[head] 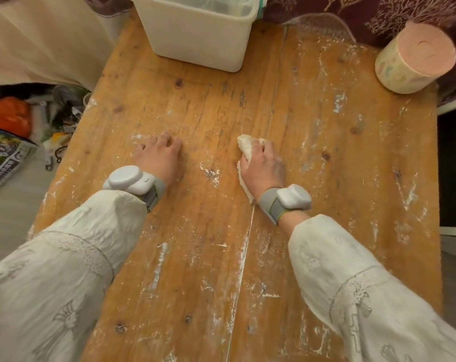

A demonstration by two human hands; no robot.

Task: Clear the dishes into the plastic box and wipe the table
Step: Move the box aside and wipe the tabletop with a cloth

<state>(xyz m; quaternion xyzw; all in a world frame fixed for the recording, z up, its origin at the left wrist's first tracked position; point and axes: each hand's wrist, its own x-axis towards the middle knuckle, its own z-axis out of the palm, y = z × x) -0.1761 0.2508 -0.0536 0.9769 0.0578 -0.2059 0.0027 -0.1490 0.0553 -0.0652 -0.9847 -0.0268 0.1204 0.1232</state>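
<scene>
Warm, yellowish indoor light falls from above on the table [208, 105], even and moderately bright, with no hard glare. My hands cast only soft, faint shadows on the wood. The wide lens bends the table edges outward and stretches my sleeves [65, 270] at the bottom corners. The middle is fairly sharp; the box [195, 37] at the top and the clutter at the left edge look soft. The right edge drops into dark.

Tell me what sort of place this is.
Probably a lived-in home rather than a workplace: a worn wooden table with a roll of tissue paper on it, patterned fabric behind it, and household clutter on the floor beside it.
</scene>
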